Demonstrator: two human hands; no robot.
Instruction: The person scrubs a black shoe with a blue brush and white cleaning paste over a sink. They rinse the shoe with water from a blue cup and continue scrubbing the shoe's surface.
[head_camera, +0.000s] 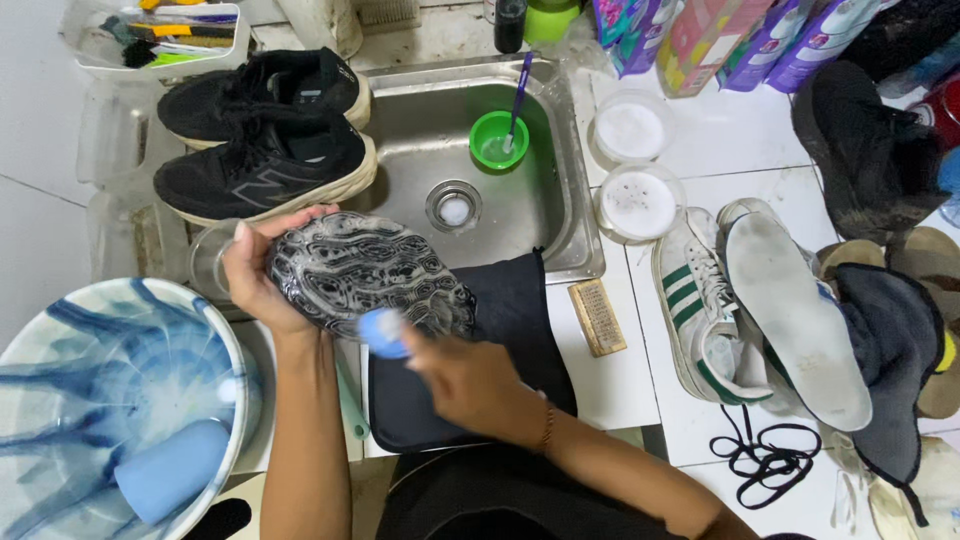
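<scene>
While the left hand (255, 280) is gripping the heel end of a soapy upturned shoe (365, 272), fingers curled over its sole, the right hand (470, 380) is closing around a blurred blue brush (383, 332) and pressing it against the sole's near edge, above a dark cloth (500, 310) lying by the sink (520, 200).

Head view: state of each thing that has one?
Left hand: fingers gripping soapy shoe, sole up.
Right hand: blurred, holding blue brush on the sole.
Sink: drain uncovered.
Green cup: upright, purple brush inside.
Black sneakers: upright, beside sink.
White sneaker: sole up.
</scene>
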